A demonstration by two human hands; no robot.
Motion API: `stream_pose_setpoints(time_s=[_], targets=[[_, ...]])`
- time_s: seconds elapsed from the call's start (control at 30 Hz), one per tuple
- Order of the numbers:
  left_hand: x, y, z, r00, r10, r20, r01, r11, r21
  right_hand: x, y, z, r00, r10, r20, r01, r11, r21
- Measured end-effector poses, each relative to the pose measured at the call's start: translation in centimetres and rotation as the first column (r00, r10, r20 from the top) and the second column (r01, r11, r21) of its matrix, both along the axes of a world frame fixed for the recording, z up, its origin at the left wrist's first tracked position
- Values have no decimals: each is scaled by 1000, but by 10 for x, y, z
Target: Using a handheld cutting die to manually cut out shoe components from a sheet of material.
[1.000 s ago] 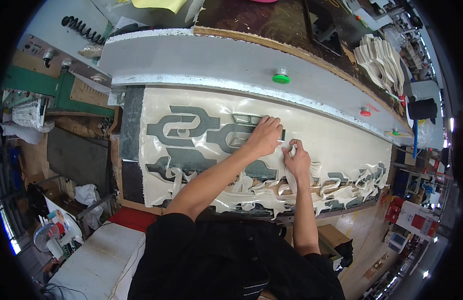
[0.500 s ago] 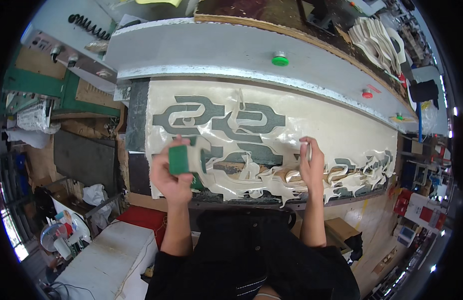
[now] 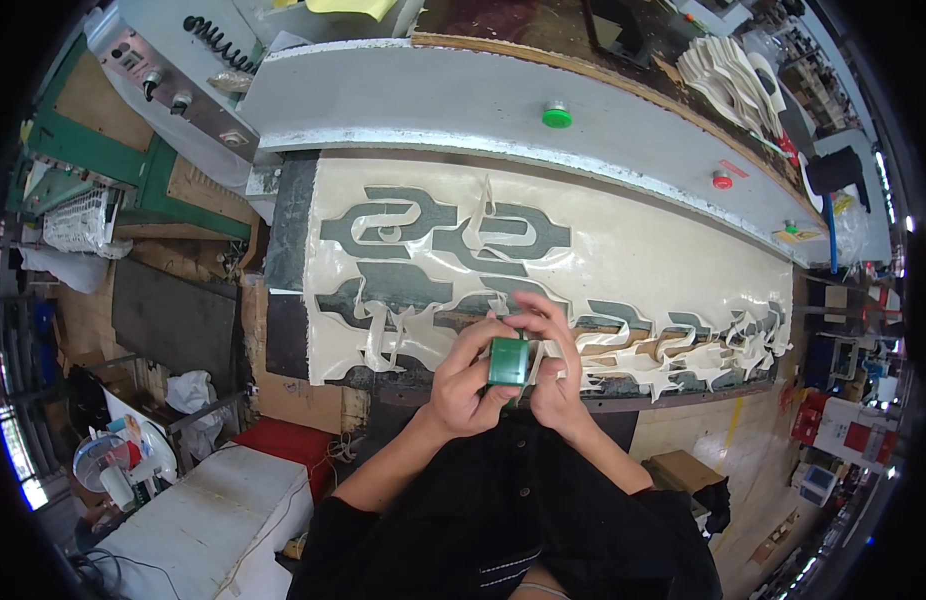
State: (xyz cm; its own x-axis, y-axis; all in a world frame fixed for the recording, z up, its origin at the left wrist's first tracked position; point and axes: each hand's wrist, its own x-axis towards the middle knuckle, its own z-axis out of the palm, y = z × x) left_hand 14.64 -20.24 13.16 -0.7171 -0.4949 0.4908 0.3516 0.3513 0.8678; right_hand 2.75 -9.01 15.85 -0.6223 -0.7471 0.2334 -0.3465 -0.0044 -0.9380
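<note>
My left hand [image 3: 465, 385] is wrapped round a green block [image 3: 508, 361], held in front of my body above the near edge of the sheet. Close against its right side is my right hand [image 3: 555, 365], with fingers curled and thumb bent in; whatever lies between them is mostly hidden. Below and beyond both hands spreads a cream sheet [image 3: 663, 220] with U-shaped and forked cut-outs through which a dark grey surface [image 3: 408, 285] shows. Torn cream strips [image 3: 383, 340] hang loose along its near side.
Behind the sheet runs a grey machine beam [image 3: 403, 95] with a green button [image 3: 556, 116] and a red button [image 3: 722, 180]. On the ledge above lies a stack of cream pieces [image 3: 728, 85]. A white cabinet [image 3: 223, 500] stands at lower left, beside a fan [image 3: 108, 465].
My left hand has carried the green block rightward to mid-body, and its green face has turned. My right hand has come left to meet it. The head view has shifted slightly.
</note>
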Motion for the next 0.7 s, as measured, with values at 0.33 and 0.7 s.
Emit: stream_pose_setpoints(time_s=[0.33, 0.7], targets=[[4, 18, -4, 994, -80, 74, 75, 995, 62, 1, 18, -25, 992, 116, 45, -109, 986, -126], [38, -19, -59, 811, 552, 194, -582, 796, 165, -42, 51, -110, 389, -200, 899, 600, 796, -82]])
